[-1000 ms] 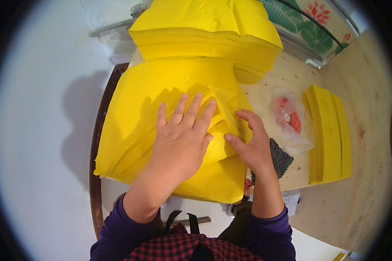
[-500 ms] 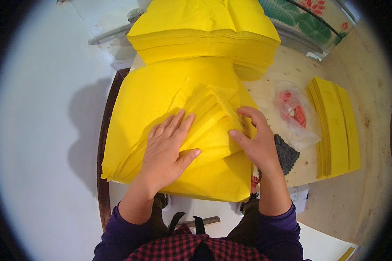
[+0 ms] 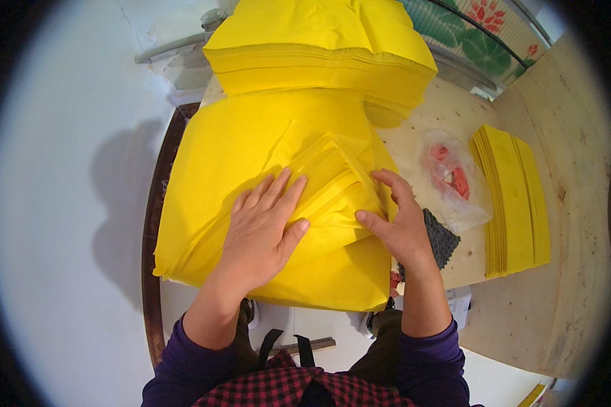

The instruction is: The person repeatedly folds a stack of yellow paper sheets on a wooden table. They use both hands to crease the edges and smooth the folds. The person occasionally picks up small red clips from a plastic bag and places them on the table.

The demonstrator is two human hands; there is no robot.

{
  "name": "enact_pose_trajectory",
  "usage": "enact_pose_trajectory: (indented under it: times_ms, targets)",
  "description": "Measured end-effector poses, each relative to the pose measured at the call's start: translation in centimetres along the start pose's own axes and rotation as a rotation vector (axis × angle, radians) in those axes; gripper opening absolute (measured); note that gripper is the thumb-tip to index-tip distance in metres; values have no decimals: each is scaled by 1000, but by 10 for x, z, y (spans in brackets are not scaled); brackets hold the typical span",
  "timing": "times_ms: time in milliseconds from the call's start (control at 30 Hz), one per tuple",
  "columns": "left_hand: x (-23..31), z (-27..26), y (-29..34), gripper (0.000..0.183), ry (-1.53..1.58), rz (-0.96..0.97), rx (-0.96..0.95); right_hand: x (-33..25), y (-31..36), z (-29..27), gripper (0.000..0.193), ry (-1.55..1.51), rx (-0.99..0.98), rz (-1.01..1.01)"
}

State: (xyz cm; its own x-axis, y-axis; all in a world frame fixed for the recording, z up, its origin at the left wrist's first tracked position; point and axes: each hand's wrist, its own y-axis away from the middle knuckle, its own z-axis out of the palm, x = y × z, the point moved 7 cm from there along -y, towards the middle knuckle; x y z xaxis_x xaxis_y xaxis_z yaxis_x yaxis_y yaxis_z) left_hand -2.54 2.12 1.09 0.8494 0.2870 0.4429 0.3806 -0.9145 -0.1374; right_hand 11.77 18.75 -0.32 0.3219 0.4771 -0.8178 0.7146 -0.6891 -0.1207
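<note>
A pile of soft yellow fabric sheets (image 3: 204,176) lies in front of me, its upper layers folded back into overlapping pointed folds (image 3: 329,159). Flat on the left part of these folds rests my left hand (image 3: 261,227), its fingers stretched out and its thumb apart. My right hand (image 3: 402,224) touches the right edge of the folded layers. Its thumb and forefinger are spread and curved, with loose fabric edges near the thumb tip. The other fingers of that hand are mostly hidden.
Behind the pile rises a taller stack of yellow sheets (image 3: 319,61). To the right on the wooden board (image 3: 448,108) are a clear plastic bag (image 3: 472,210) with red pieces, a dark textured scrap (image 3: 440,239) and a narrower yellow stack (image 3: 512,203). A white wall (image 3: 61,203) stands left.
My left thumb has moved slightly up toward its fingers. The fabric edges by my right thumb have shifted a little. The whole view has moved slightly.
</note>
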Motion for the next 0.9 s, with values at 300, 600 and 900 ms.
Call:
enact_pose_trajectory:
  times_ms: [300,600,900]
  targets:
    - [-2,1,-2,59,14,8,-10,3,1,-2,69,11,-40,26]
    - [-2,2,-2,58,12,1,-5,-6,9,-18,85,113,-196,-50]
    - [-3,2,-3,59,11,-9,-12,4,-3,1,74,21,1,21]
